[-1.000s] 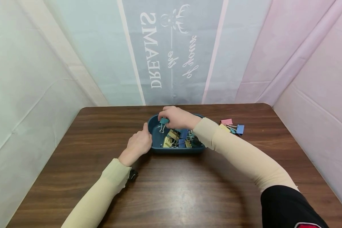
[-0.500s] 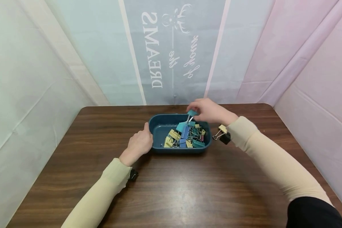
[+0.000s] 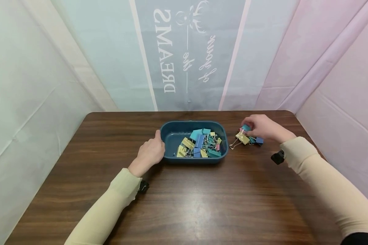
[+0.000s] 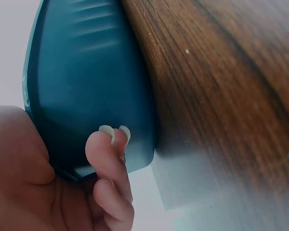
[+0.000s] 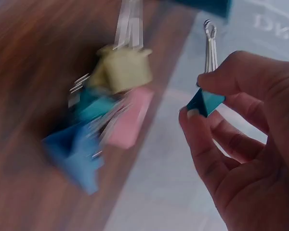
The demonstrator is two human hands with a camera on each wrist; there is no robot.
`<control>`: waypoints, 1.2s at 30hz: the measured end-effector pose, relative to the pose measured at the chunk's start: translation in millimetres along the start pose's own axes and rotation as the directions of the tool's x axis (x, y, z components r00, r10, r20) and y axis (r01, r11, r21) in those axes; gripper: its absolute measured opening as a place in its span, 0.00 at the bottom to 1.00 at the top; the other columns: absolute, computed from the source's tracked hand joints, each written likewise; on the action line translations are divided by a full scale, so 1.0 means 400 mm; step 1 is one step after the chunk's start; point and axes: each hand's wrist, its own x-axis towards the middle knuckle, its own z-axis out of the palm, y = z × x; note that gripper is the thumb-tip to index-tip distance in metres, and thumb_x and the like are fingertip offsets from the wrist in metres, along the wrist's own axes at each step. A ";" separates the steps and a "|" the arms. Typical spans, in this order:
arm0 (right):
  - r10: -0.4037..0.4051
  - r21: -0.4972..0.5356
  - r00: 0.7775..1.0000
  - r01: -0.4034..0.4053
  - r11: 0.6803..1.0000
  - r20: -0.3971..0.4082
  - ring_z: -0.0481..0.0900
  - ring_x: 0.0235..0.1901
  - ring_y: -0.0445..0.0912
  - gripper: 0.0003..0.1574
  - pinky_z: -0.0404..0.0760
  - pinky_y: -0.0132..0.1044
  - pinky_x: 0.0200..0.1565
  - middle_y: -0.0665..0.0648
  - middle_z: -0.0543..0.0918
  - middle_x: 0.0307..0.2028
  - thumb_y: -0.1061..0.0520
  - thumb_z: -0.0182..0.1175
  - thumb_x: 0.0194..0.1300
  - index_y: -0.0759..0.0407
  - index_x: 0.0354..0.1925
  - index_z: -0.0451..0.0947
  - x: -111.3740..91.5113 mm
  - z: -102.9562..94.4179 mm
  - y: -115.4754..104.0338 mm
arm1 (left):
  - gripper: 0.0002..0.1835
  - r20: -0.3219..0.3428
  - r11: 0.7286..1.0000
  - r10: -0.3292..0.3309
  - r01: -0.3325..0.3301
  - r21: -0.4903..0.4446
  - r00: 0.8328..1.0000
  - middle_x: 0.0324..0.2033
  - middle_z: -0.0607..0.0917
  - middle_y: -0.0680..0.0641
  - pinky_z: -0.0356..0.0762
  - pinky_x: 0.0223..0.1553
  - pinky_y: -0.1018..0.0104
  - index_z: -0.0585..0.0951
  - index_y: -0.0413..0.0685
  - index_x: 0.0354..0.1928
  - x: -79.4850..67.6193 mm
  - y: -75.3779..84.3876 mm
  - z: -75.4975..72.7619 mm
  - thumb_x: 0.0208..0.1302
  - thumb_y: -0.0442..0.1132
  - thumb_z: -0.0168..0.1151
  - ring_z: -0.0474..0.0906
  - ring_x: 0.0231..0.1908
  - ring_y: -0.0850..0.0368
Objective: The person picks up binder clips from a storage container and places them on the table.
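Gripping the left end of the dark blue tray, the left hand has its fingers bent against the outer wall. The tray stands on the brown wooden desk, and binder clips lie in its middle and right part: yellow clips, blue clips, teal clips and a pink clip. To the right of the tray, near it, there is a small pile on the desk, where one can see a yellow clip, a pink clip, another teal clip and a blue clip. Above this pile, the right hand is narrow, pinching a teal binder clip between thumb and fingers; its silver handle points away from the palm.
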 end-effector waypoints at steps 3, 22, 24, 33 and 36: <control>0.039 -0.011 0.999 -0.039 0.999 0.033 0.73 0.33 0.49 0.18 0.74 0.46 0.35 0.55 0.79 0.34 0.66 0.66 0.57 0.62 0.48 0.82 -0.015 0.013 0.035 | 0.32 -0.002 1.000 0.004 -0.004 0.001 1.000 0.16 0.76 0.44 0.65 0.15 0.61 0.51 0.34 0.75 0.001 0.000 -0.001 0.75 0.40 0.42 0.71 0.14 0.50; 0.006 0.000 1.000 -0.006 1.000 0.006 0.80 0.43 0.57 0.23 0.78 0.54 0.43 0.63 0.83 0.41 0.76 0.54 0.56 0.66 0.50 0.81 -0.023 0.034 0.068 | 0.32 0.004 1.000 -0.007 0.007 -0.016 1.000 0.16 0.76 0.45 0.63 0.15 0.61 0.50 0.35 0.76 0.004 0.000 0.003 0.75 0.40 0.42 0.70 0.13 0.50; 0.012 0.014 1.000 -0.012 1.000 -0.001 0.81 0.41 0.55 0.19 0.79 0.53 0.43 0.62 0.84 0.41 0.73 0.56 0.60 0.66 0.49 0.81 -0.019 0.029 0.060 | 0.32 0.005 1.000 -0.010 0.010 -0.014 1.000 0.16 0.75 0.45 0.63 0.15 0.61 0.50 0.35 0.76 0.003 0.000 0.003 0.75 0.40 0.41 0.69 0.13 0.51; -0.011 0.107 0.999 0.008 0.994 0.035 0.81 0.34 0.47 0.18 0.79 0.48 0.40 0.61 0.85 0.45 0.64 0.55 0.71 0.64 0.56 0.79 0.023 -0.002 -0.043 | 0.32 0.018 1.000 -0.018 0.018 -0.004 1.000 0.16 0.75 0.45 0.62 0.14 0.62 0.49 0.36 0.76 -0.001 0.002 -0.001 0.76 0.41 0.41 0.69 0.13 0.52; -0.068 0.099 0.997 0.064 0.993 0.034 0.80 0.32 0.46 0.18 0.78 0.46 0.39 0.61 0.84 0.47 0.63 0.53 0.72 0.62 0.57 0.79 0.051 -0.014 -0.095 | 0.32 0.012 1.000 -0.013 0.013 -0.003 1.000 0.16 0.75 0.45 0.62 0.14 0.62 0.50 0.35 0.76 -0.001 0.002 -0.002 0.76 0.41 0.41 0.69 0.13 0.51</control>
